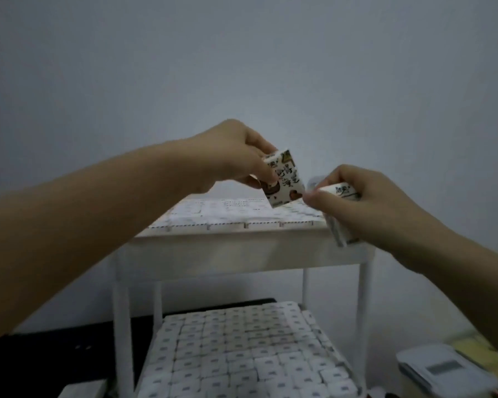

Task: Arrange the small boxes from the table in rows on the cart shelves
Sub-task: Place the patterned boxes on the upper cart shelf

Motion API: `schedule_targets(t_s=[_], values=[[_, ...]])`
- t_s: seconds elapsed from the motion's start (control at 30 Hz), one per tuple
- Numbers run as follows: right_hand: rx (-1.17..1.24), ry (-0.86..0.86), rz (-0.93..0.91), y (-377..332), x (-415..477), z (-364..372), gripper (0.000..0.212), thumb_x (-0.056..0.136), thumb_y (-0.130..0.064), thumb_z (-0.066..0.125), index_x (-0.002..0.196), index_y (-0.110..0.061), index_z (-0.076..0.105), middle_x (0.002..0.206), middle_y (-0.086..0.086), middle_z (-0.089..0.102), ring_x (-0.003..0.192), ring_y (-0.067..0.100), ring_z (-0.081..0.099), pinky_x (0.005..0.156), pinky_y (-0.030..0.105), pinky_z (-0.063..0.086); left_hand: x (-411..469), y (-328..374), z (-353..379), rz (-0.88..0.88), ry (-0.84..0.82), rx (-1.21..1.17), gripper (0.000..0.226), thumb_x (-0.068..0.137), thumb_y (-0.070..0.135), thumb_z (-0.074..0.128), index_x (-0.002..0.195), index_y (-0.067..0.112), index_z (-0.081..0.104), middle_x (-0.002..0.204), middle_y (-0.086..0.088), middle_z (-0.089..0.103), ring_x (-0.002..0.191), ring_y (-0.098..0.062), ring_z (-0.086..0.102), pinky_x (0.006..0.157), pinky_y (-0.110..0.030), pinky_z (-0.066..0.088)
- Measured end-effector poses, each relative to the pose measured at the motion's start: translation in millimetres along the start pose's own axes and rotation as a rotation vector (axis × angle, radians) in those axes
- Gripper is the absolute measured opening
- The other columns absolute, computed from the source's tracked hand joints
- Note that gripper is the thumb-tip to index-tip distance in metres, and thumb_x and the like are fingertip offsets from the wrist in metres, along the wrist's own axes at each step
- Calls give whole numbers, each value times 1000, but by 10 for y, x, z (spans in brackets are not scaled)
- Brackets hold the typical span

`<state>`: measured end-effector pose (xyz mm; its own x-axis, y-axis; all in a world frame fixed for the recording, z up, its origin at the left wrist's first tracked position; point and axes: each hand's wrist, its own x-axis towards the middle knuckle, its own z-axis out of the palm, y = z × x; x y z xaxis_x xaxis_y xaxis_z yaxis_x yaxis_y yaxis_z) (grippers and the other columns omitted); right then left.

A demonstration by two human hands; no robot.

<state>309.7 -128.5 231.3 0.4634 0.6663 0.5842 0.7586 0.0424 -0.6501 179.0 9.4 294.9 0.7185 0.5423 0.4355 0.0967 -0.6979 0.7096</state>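
Both grips closed above the cart [242,254] top shelf: left hand [236,156] pinches one printed box [285,179], right hand [365,202] clasps a stack of boxes [344,193].

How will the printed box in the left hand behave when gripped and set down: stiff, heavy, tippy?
Probably light: the left hand holds the printed box tilted in a pinch. Likely stiff: its edges look straight under that grip. Flat faces should not roll; the lower-shelf boxes sit packed in rows.
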Motion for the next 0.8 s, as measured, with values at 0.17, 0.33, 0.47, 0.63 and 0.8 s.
schedule_targets(t_s=[0.17, 0.33, 0.47, 0.63, 0.8], values=[[-26, 119, 26, 19, 582, -171, 37, 80, -54, 67, 71, -18, 61, 78, 2, 64, 65, 15, 53, 59, 29, 45, 648, 206, 133, 59, 27, 84, 24, 77, 2, 76, 98, 8, 68, 91, -6, 71, 80, -12, 69, 60, -16, 57], [-164, 156, -18, 41, 1096, -174, 32, 82, -48, 66, 79, -16, 67, 77, 0, 64, 64, 11, 53, 59, 25, 42, 1179, 164, 313, 49, 71, 121, 28, 78, 1, 75, 105, 2, 66, 91, -11, 69, 78, -15, 68, 55, -20, 58], [-582, 69, -96, 88, 1443, -106, 66, 68, -53, 76, 121, -26, 48, 103, -3, 63, 94, 20, 59, 85, 38, 50, 1497, 0, 359, -40, 98, 148, 34, 79, 4, 76, 109, -1, 62, 94, -15, 71, 79, -21, 72, 67, -28, 61], [-904, 153, -199, 230, 1752, 77, 79, 68, -66, 69, 130, -25, 42, 107, -2, 64, 100, 27, 59, 74, 33, 39, 1720, -152, 393, -150, 29, 47, 21, 85, 6, 68, 106, 1, 65, 95, -10, 70, 84, -20, 71, 81, -32, 59], [-944, 190, -148, 306, 1992, 202, 48, 77, -62, 63, 102, -21, 59, 81, -2, 59, 79, 24, 58, 67, 31, 40, 1866, -221, 498, -143, 53, -31, 11, 88, 11, 59, 79, 7, 63, 79, -4, 66, 73, -16, 64, 81, -33, 57]])
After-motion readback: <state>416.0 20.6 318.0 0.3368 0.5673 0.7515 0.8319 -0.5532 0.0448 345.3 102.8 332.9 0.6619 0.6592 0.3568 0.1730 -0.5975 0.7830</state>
